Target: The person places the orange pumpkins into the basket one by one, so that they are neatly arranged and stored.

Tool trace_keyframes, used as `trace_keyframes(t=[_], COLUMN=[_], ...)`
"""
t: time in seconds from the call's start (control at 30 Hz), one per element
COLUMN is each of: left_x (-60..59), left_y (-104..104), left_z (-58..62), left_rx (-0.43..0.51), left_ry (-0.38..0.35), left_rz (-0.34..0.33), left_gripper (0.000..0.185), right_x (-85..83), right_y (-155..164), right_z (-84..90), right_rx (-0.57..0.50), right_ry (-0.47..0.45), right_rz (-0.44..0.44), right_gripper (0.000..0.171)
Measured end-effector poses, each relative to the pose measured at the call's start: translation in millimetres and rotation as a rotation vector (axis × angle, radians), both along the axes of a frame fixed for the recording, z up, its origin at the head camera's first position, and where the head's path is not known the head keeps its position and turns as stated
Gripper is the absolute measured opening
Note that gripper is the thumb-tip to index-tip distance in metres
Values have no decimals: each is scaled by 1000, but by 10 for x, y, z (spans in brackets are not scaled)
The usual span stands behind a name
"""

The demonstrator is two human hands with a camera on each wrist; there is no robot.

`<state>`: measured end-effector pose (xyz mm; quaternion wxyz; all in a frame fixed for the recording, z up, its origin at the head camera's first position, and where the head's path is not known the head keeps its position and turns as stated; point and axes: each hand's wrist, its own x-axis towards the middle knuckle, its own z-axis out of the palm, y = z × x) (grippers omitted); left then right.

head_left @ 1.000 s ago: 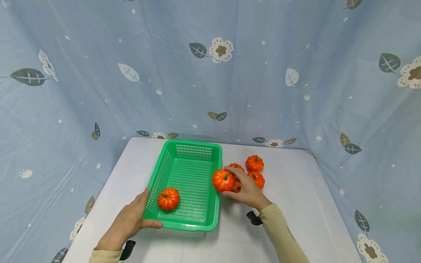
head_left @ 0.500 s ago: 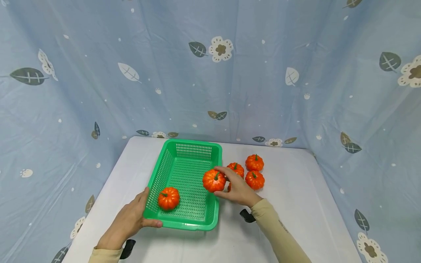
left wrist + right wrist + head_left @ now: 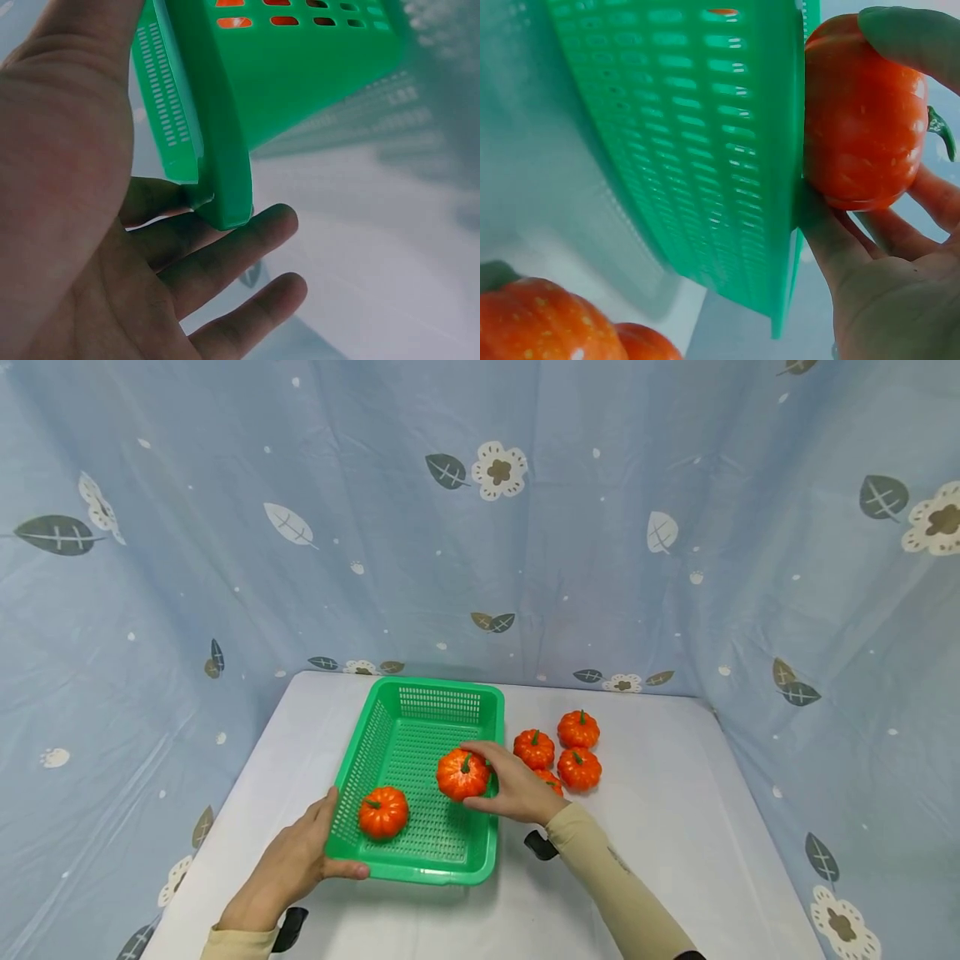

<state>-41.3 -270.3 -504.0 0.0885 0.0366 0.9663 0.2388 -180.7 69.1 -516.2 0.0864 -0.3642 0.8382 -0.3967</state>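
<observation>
My right hand (image 3: 517, 785) grips a small orange toy pumpkin (image 3: 459, 777) with a green stem, between thumb and fingers. It holds it over the right part of a green plastic basket (image 3: 489, 835); in the right wrist view the held pumpkin (image 3: 864, 120) is at the rim. Another pumpkin (image 3: 383, 814) lies in the basket's near left corner. At that corner my left hand (image 3: 288, 860) touches the basket, thumb along the near side. In the left wrist view its fingers (image 3: 232, 259) are fairly straight against the rim.
Several more pumpkins (image 3: 534, 749) stand close together on the white tabletop (image 3: 660, 835), right of the basket; one is partly hidden by my right hand. A blue patterned curtain (image 3: 420, 552) closes off the back and sides.
My right hand has carried its pumpkin leftward from beside the other pumpkins, across the basket's right rim, to above its inside. The left hand and basket have stayed in place.
</observation>
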Motion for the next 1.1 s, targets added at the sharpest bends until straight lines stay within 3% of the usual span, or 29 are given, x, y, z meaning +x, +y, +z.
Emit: trace_keyframes(t=[0.2, 0.5, 0.83, 1.1], left_x=[-2, 7, 9, 5], left_y=[-5, 3, -12, -19], left_z=[15, 22, 2, -15], left_rx=[-7, 10, 11, 5], left_ry=[26, 9, -24, 22], left_rz=[-4, 4, 16, 2], left_gripper=[138, 139, 141, 139], right_x=[-67, -99, -130, -153], right_y=[-138, -352, -510, -564], right_z=[3, -74, -67, -96], right_rx=[37, 141, 212, 276], right_ry=[-1, 7, -7, 30], right_rz=[25, 127, 175, 211], right_gripper=[80, 78, 76, 77])
